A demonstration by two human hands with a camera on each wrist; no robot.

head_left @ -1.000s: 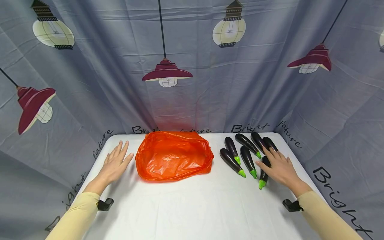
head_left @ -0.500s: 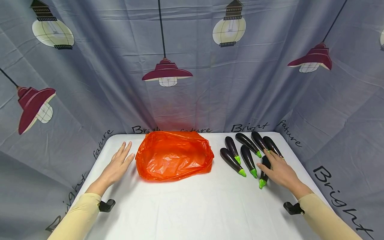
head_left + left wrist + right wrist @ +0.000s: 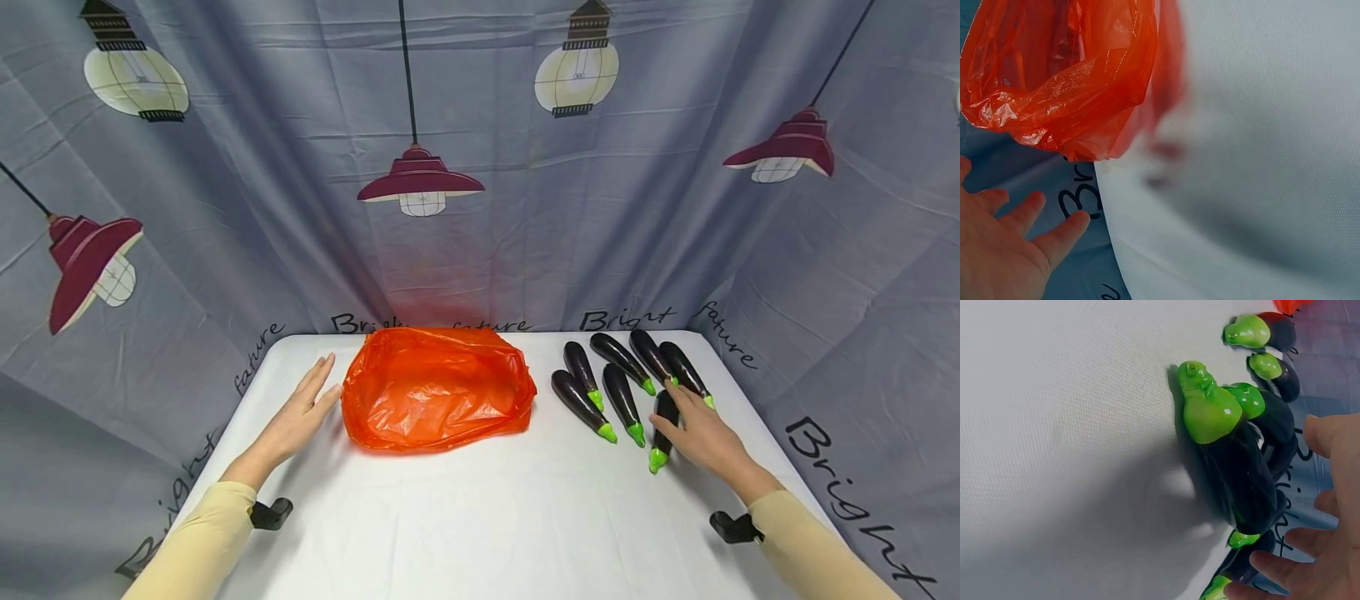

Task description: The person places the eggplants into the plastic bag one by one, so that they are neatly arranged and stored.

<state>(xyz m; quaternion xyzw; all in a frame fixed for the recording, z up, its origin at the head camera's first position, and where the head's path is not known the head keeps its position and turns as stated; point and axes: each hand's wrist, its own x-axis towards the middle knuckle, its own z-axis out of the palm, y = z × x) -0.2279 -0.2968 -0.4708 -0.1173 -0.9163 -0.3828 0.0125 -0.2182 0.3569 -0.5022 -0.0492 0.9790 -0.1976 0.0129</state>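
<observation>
An orange-red plastic bag [image 3: 438,392] lies at the table's far middle, its mouth spread wide. Beside its left edge my left hand [image 3: 296,417] hovers with fingers extended; in the left wrist view the hand [image 3: 1007,244] appears apart from the bag [image 3: 1085,94]. Several dark purple eggplants with green caps lie in a cluster at the far right. Over the nearest eggplant [image 3: 663,433] my right hand [image 3: 701,429] is held with spread fingers. In the right wrist view that eggplant [image 3: 1238,475] lies apart from the hand [image 3: 1329,531], which grips nothing.
A white table [image 3: 480,525] carries everything. Grey-blue curtains [image 3: 480,267] printed with lamps and lettering stand close behind the table and along both sides. Each wrist wears a black camera mount [image 3: 272,513].
My left hand has shifted slightly right, closer to the bag. My right hand has drawn back a little toward me, uncovering more of the rear right eggplant. Bag and eggplants stay put.
</observation>
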